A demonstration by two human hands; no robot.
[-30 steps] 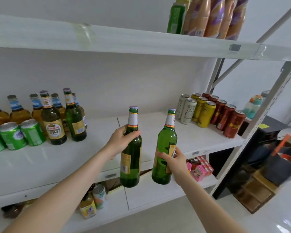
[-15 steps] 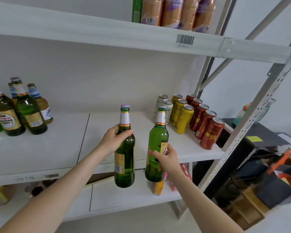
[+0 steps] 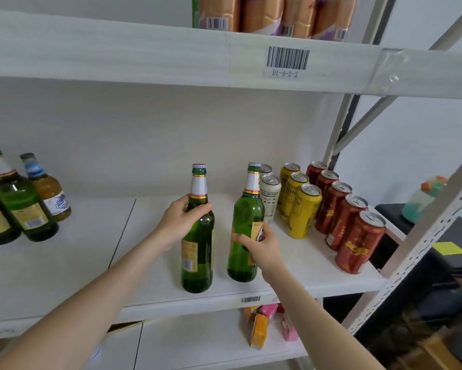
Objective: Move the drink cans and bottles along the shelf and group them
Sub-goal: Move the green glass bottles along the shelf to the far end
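"Spanning the frame from left to right is a white shelf [image 3: 64, 263], with an upper shelf [image 3: 117, 49] across the top," says the describer. "Two bare forearms [image 3: 91, 303] reach up from the bottom edge towards the middle."

"What stands on it?" asks the listener.

"At centre right, rows of cans run front to back: red cans [image 3: 358, 241] outermost, yellow cans [image 3: 302, 212] beside them, white cans [image 3: 270, 198] innermost. At far left, well apart, stands a cluster of glass bottles [image 3: 24, 206]."

"And the ones being handled?"

"Two tall green bottles, upright, in the middle of the frame near the shelf's front edge. The left green bottle [image 3: 198, 252] stands apart from everything else. The right green bottle [image 3: 244, 231] is just beside the white cans. I cannot tell whether their bases touch the shelf."

"The hands?"

"The left hand [image 3: 180, 221] wraps fingers and thumb round its bottle's shoulder, below the neck label. The right hand [image 3: 262, 247] curls round the other bottle's body at its label. Smallest, a barcode label [image 3: 287, 58] sits on the upper shelf's front edge, upper right of centre."
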